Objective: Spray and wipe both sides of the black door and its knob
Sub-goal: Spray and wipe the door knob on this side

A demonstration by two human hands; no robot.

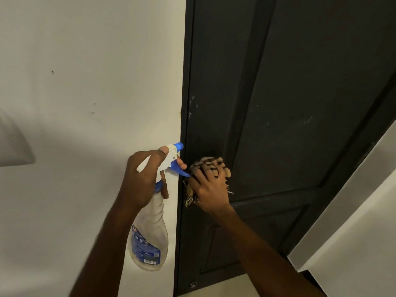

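Observation:
The black panelled door (289,93) fills the right half of the view, with pale specks on its face. My right hand (209,187) grips a striped, frayed cloth (211,165) wrapped over something at the door's left edge; the knob itself is hidden under it. My left hand (145,179) holds a clear spray bottle (150,239) by the neck, a finger on its blue trigger. The bottle's blue-tipped nozzle points at the door edge, just left of the cloth.
A white wall (85,82) runs along the left of the door. Another white wall edge (353,211) stands at the lower right. A small metal fitting (192,284) sits at the door's foot. A pale rounded object (12,144) shows at the far left.

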